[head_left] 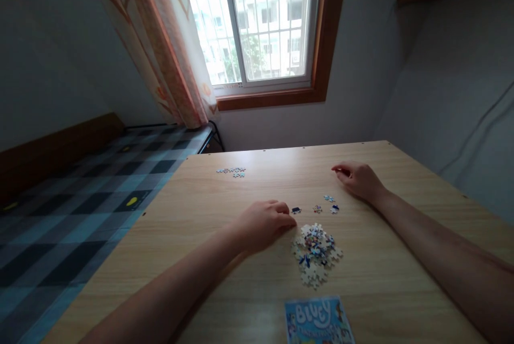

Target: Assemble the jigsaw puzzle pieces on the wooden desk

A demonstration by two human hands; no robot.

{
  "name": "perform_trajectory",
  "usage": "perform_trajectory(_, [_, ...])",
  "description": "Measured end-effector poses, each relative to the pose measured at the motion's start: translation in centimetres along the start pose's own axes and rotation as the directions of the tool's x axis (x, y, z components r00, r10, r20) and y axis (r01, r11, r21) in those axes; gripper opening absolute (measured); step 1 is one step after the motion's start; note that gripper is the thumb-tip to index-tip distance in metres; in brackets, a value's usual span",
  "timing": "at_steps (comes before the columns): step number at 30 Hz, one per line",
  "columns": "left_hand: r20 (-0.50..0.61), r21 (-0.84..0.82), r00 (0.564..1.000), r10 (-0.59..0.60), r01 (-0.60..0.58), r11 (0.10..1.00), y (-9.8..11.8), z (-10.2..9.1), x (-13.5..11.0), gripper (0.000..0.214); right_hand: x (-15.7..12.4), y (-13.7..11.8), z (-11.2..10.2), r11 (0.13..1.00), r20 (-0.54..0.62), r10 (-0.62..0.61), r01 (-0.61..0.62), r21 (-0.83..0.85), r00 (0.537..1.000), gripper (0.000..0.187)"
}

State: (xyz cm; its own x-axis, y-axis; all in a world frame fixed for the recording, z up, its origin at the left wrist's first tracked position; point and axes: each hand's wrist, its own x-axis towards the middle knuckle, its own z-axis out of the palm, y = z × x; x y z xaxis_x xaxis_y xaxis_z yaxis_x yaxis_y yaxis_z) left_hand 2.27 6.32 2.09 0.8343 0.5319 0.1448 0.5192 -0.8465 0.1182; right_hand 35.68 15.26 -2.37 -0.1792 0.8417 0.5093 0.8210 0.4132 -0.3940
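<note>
A heap of small jigsaw pieces [315, 250], some blue-printed and some pale side up, lies on the wooden table. My left hand [267, 221] rests at the heap's upper left edge, fingers bent together; whatever is under the fingertips is hidden. Close to those fingers sits a dark jigsaw piece [296, 209]. Farther right, my right hand [360, 179] lies on the table with thumb and fingers curled toward each other; I cannot make out anything between them. Below it are loose pieces [329, 198], one of them dark blue [334, 208], and an orange-marked piece [317, 208].
Joined jigsaw pieces [233, 171] form a strip toward the table's far left. A blue Bluey-printed sheet or box [318, 320] lies at the near edge. Left of the table [180, 205] stands a bed with a checked cover [92, 194]. A window with a curtain is beyond.
</note>
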Motion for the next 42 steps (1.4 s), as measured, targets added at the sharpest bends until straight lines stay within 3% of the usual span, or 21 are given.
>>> perform_trajectory(13, [0.044,0.112,0.996,-0.080,0.075,0.991,-1.2,-0.7,-0.3,0.021,-0.1,0.2,0.4,1.000,0.024,0.010,-0.010,0.007,1.000,0.027])
perform_trajectory(16, [0.010,0.090,0.985,-0.175,0.173,0.981,-2.5,-0.7,-0.5,0.021,-0.1,0.1,0.4,1.000,0.019,0.013,-0.013,0.006,1.000,0.027])
perform_trajectory(21, [-0.206,0.095,0.898,-0.390,0.414,0.905,-8.0,-1.4,-2.4,0.022,-0.1,0.1,0.4,1.000,0.020,0.016,-0.016,0.012,1.000,0.027])
perform_trajectory(24, [-0.334,0.087,0.778,-0.531,0.587,0.805,-11.4,-2.1,-4.4,0.027,-0.1,0.2,0.4,1.000,0.028,0.015,-0.016,0.012,0.999,0.027])
perform_trajectory(27, [-0.379,-0.009,0.663,-0.645,0.695,0.719,-13.2,-2.5,-5.9,0.034,-0.1,0.2,0.4,1.000,0.035,0.020,-0.020,0.011,0.999,0.027])
perform_trajectory(29, [-0.388,-0.045,0.623,-0.679,0.723,0.689,-13.7,-2.4,-6.4,0.036,-0.1,0.2,0.4,1.000,0.034,0.023,-0.023,0.007,0.999,0.027])
perform_trajectory(31, [-0.373,-0.065,0.618,-0.692,0.727,0.684,-13.9,-2.3,-6.6,0.036,-0.2,0.3,0.5,1.000,0.033,0.022,-0.022,0.006,0.999,0.027])
perform_trajectory(37, [-0.337,-0.134,0.668,-0.664,0.664,0.735,-14.6,-1.7,-6.8,0.030,-0.2,0.6,0.7,1.000,0.007,0.003,-0.004,0.003,1.000,0.026])
perform_trajectory(42, [-0.363,-0.177,0.626,-0.691,0.681,0.710,-15.0,-1.4,-7.1,0.026,-0.2,1.0,0.9,1.000,-0.002,0.002,-0.002,-0.005,1.000,0.026])
